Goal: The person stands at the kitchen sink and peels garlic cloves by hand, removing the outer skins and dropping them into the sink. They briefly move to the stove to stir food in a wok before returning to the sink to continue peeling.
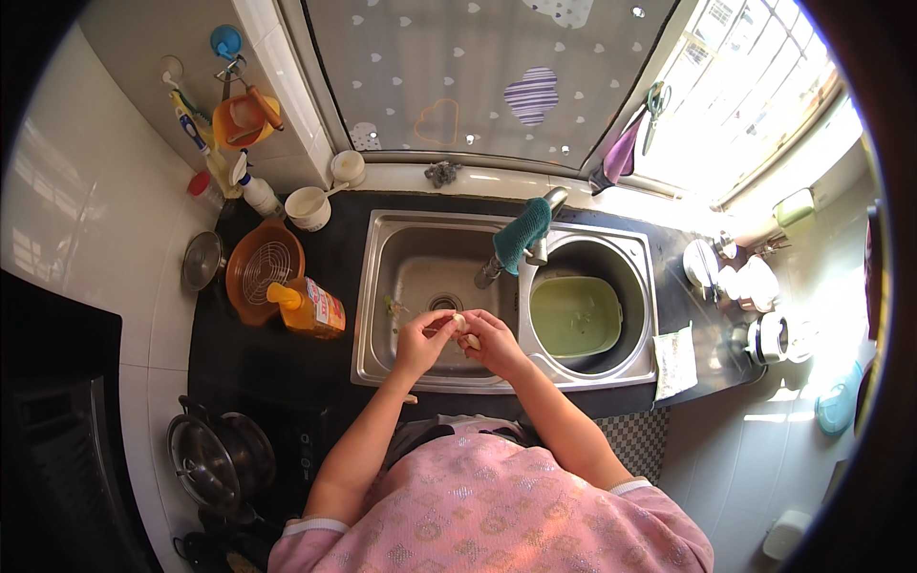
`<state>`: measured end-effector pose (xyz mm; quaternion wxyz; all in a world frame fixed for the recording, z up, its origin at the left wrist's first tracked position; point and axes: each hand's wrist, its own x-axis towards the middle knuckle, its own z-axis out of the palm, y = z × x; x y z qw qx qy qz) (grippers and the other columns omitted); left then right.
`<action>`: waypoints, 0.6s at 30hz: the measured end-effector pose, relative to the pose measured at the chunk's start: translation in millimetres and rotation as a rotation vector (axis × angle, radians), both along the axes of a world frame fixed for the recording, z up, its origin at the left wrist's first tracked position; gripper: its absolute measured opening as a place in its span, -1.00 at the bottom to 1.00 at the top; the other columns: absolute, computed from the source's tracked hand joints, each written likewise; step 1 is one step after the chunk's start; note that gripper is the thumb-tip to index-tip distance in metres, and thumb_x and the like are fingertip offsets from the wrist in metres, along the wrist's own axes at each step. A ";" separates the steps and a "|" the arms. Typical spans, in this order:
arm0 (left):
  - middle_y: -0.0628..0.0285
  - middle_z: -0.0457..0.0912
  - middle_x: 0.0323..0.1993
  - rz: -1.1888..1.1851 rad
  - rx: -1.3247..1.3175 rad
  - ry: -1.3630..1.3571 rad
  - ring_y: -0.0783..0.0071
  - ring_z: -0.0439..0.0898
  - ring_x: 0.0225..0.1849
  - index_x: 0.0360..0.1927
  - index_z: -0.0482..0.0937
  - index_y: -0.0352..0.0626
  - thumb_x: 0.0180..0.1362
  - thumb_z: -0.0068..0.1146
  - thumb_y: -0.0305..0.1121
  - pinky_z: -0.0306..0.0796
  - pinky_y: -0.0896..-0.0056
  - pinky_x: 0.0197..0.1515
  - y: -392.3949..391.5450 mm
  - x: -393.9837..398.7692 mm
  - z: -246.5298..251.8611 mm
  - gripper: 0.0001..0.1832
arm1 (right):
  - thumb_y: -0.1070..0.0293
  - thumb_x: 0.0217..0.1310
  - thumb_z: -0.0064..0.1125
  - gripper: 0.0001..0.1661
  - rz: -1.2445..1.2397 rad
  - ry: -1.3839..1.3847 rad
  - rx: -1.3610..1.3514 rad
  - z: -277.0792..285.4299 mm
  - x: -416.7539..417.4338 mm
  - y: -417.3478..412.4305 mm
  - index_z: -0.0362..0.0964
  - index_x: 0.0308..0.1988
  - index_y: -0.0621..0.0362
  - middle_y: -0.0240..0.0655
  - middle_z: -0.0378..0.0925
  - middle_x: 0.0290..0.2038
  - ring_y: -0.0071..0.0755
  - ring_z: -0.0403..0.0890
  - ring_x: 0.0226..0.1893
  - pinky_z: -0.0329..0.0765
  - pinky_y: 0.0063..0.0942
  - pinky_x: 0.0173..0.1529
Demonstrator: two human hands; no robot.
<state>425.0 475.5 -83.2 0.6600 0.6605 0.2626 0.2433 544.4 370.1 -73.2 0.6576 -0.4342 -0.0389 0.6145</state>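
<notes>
Over the left basin of a stainless steel double sink (364,301), my left hand (424,342) and my right hand (493,345) meet at the fingertips. Pinched between them is a small pale piece that looks like a garlic clove (459,322). A second similar clove (473,342) rests in the fingers of my right hand. Green and pale scraps (394,306) lie in the basin to the left of the drain. Another small pale piece (410,399) sits on the counter edge near my left forearm.
A chrome faucet with a teal cloth cover (521,236) reaches over the left basin. The round right basin holds a green tub of water (573,315). An orange soap bottle (315,315) and brown colander (240,294) stand left; a pot (208,462) sits lower left, a white packet (675,362) right.
</notes>
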 end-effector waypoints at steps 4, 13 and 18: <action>0.22 0.59 -0.31 0.035 0.103 0.020 0.52 0.60 -0.30 -0.13 0.55 -0.28 0.11 0.14 -0.42 0.49 0.56 -0.26 -0.3 -0.4 9.7 -0.74 | 0.24 0.26 -0.01 -0.78 0.066 -0.346 -0.038 2.7 -3.3 2.0 0.36 -0.18 0.13 -0.47 0.44 -0.44 -0.70 0.37 -0.51 0.26 -0.75 -0.49; 0.13 0.61 -0.34 0.026 0.480 0.142 0.38 0.62 -0.31 -0.23 0.60 -0.28 -0.02 0.19 -0.52 0.49 0.50 -0.30 -10.4 -3.9 18.7 -0.78 | 0.20 0.24 0.01 -0.72 0.080 -0.780 -0.018 6.3 -0.6 6.4 0.41 -0.29 0.22 -0.44 0.48 -0.54 -0.62 0.42 -0.56 0.32 -0.61 -0.50; 0.12 0.63 -0.33 -0.002 0.635 0.060 0.27 0.62 -0.30 -0.28 0.60 -0.26 -0.07 0.21 -0.55 0.49 0.44 -0.26 -1.8 -7.7 30.4 -0.78 | 0.11 0.29 -0.15 -0.61 0.396 -0.877 -0.048 11.2 14.3 6.0 0.36 -0.36 0.24 -0.39 0.44 -0.56 -0.60 0.37 -0.58 0.31 -0.60 -0.50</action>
